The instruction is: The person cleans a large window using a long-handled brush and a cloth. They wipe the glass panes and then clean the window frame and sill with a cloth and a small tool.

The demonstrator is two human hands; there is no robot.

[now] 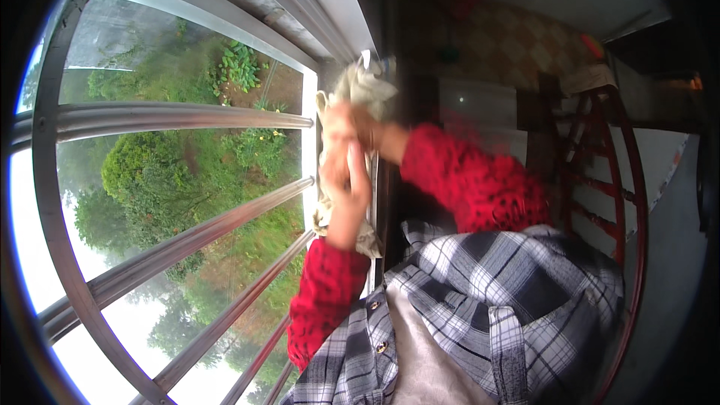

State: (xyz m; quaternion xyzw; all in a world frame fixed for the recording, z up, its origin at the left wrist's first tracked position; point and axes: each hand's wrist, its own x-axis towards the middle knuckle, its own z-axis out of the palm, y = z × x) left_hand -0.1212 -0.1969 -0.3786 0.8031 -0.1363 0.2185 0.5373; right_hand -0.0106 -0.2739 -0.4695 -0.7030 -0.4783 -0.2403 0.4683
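A pale, crumpled cloth (365, 87) lies along the window sill and frame, beside the metal window bars. My left hand (344, 180), in a red sleeve with dark spots, rests on it from below in the picture. My right hand (363, 126) reaches in from the right, touching the left hand, with the fingers blurred. Both hands are pressed against the cloth, which shows above, beside and beneath them. How far the fingers close around it cannot be told.
Metal window bars (197, 229) cross the left side, with trees (146, 169) outside. A window frame edge (354, 0) runs above the hands. On the right stands a dark red wooden rack or chair (633, 180) with a cloth (588, 79) on top, in a dim room.
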